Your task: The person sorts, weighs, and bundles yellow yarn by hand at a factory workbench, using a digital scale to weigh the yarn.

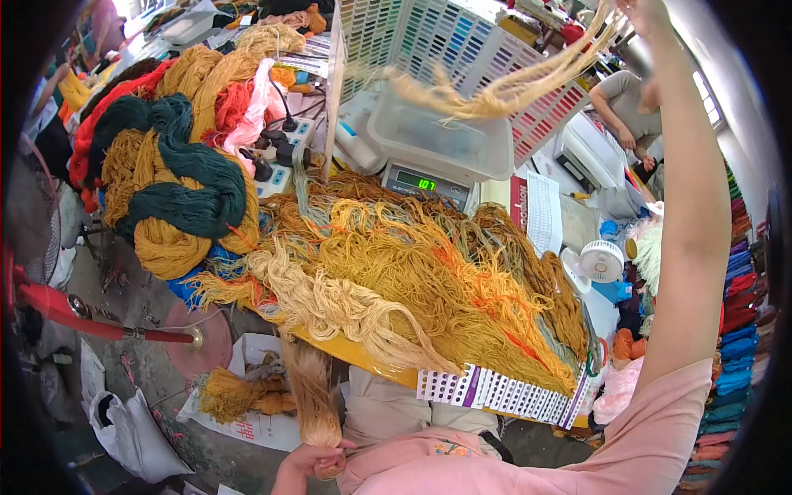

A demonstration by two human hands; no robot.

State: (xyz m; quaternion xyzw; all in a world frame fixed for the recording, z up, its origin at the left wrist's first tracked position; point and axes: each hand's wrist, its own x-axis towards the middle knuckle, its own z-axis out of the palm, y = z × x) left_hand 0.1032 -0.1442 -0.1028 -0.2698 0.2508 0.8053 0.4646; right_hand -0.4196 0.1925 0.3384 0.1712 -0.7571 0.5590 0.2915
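Busy yarn workshop; from where I stand, clock dirs run from mid-table, w/ the worker (pixel 462 466) at 6. Yellow table (pixel 355 351) lies mostly under a loose pile (pixel 396 285) of gold, orange & brown yarn, w/ a cream skein (pixel 330 289) on top at 9. At 12, a scale (pixel 426 184) shows green digits, prob. 107 (dec. pt. unclear), w/ a clear tub (pixel 445 144) on it & a grid panel (pixel 454 41) of coloured cells behind.

R hand (pixel 646 15), raised high at 1 & partly cut off by top edge of view, is closed on one end of a straw-col. strand (pixel 487 106); this sags over the tub, far end blurred, & I can't tell if it touches. L hand (pixel 322 459), at 7 by the worker's lap, is fisted round the lower end of a tan hank (pixel 312 396), which runs up to the table edge.

Also: heap (pixel 186 173) of teal, gold & red skeins at 10; seated co-worker (pixel 623 103) at 2; mini fan (pixel 601 261) at 3; shade cards (pixel 511 394) at 5; gold bundle (pixel 235 394) on floor at 8.
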